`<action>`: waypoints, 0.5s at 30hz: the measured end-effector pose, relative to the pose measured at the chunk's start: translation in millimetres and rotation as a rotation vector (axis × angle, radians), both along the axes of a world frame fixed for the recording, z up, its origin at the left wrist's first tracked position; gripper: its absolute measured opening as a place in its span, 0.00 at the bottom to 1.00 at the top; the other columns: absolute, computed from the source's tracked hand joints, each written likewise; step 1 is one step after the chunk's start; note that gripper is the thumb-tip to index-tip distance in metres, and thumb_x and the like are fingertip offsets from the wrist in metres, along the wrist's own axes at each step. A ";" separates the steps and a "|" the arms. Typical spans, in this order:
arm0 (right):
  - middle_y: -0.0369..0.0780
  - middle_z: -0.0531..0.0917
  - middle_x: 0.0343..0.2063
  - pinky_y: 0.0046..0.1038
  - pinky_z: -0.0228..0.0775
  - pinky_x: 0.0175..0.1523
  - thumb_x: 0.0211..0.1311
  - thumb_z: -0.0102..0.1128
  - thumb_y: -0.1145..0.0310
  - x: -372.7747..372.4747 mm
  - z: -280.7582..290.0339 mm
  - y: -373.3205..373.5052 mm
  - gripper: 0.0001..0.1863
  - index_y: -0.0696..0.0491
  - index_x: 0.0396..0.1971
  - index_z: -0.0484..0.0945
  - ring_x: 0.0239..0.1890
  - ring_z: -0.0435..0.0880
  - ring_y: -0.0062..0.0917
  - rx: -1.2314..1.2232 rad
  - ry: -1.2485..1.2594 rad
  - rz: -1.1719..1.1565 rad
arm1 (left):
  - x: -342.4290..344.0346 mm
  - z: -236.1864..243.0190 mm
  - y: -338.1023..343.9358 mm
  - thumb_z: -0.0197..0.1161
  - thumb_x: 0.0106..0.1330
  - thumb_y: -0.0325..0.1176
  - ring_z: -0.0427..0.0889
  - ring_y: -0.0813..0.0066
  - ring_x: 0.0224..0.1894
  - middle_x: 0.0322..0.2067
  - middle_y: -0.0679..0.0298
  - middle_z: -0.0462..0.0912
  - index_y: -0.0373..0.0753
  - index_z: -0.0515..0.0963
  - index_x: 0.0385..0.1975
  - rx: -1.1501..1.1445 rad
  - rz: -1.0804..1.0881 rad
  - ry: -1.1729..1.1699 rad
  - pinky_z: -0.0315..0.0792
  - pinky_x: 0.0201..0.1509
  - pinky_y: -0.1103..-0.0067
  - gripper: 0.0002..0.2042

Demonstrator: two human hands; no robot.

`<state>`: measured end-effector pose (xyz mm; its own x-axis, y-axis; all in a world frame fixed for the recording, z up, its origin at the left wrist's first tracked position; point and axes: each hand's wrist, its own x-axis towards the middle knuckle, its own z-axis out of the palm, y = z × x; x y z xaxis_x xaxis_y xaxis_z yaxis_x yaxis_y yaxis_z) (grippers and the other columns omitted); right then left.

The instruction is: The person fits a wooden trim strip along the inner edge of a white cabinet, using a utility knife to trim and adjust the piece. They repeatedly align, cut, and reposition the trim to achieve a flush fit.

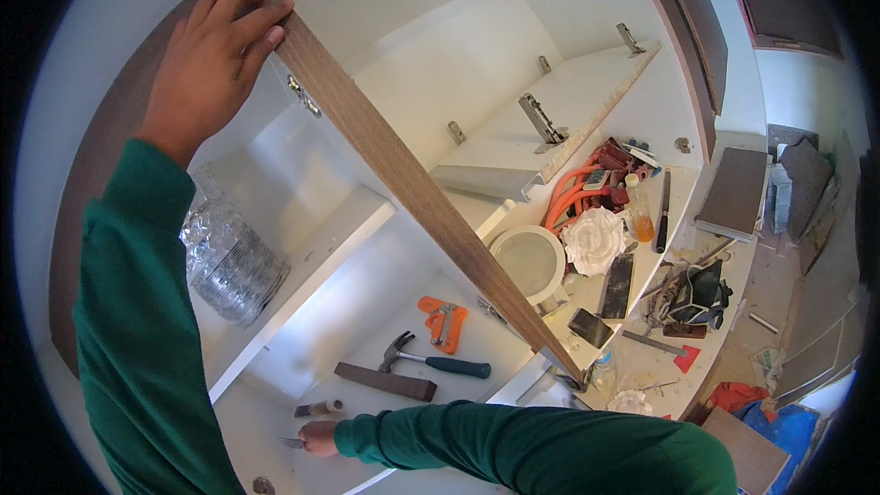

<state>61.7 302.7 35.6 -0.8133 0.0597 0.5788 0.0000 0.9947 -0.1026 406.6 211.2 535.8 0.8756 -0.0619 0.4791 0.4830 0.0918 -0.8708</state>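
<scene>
My left hand [206, 69] grips the top of a wood-grain vertical strip [403, 183] at the cabinet's front. My right hand [320, 438] holds a small flat metal tool [291, 443] low in the lower compartment. Beside it lies a small cylindrical tool [319, 408]. Farther up that shelf are a brown bar [385, 382], a hammer [442, 366] with a dark handle and an orange hand tool [445, 325]. A crinkled silver flexible duct [234, 257] sits in the compartment behind my left sleeve.
The white upper compartment [440, 55] has metal hinges [541, 121]. At right, a counter [660, 367] carries orange hose [573, 188], a round light fitting [524, 266], bottles [642, 225], phones and a tool bag [697, 298]. Loose panels [807, 183] lean beyond, with red and blue cloths [775, 431] below.
</scene>
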 end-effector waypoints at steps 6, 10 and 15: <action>0.43 0.82 0.22 0.36 0.76 0.38 0.36 0.67 0.67 0.3 -4.8 17.4 0.09 0.57 0.17 0.83 0.31 0.83 0.37 -0.226 0.207 -0.098 | 25.2 -7.4 -9.5 0.51 0.73 0.46 0.73 0.66 0.56 0.54 0.64 0.75 0.49 0.78 0.57 -0.030 0.026 -0.047 0.68 0.61 0.68 0.18; 0.46 0.81 0.22 0.39 0.77 0.38 0.41 0.65 0.69 14.2 3.1 18.7 0.08 0.59 0.18 0.82 0.30 0.83 0.40 -0.125 0.177 -0.085 | 26.0 -10.0 -3.3 0.52 0.73 0.47 0.72 0.65 0.56 0.55 0.63 0.75 0.49 0.78 0.57 0.012 -0.001 -0.060 0.67 0.63 0.69 0.19; 0.48 0.82 0.24 0.41 0.77 0.37 0.46 0.61 0.69 22.3 13.8 10.2 0.08 0.59 0.21 0.81 0.29 0.83 0.43 -0.152 0.151 -0.112 | 28.8 -10.9 -11.3 0.52 0.72 0.49 0.71 0.63 0.58 0.56 0.62 0.74 0.48 0.77 0.58 0.032 -0.020 -0.054 0.66 0.64 0.67 0.20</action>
<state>83.9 312.9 49.4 -0.7012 0.2406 0.6711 0.0832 0.9625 -0.2582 435.5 200.0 524.9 0.8468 -0.0950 0.5234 0.5315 0.1094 -0.8400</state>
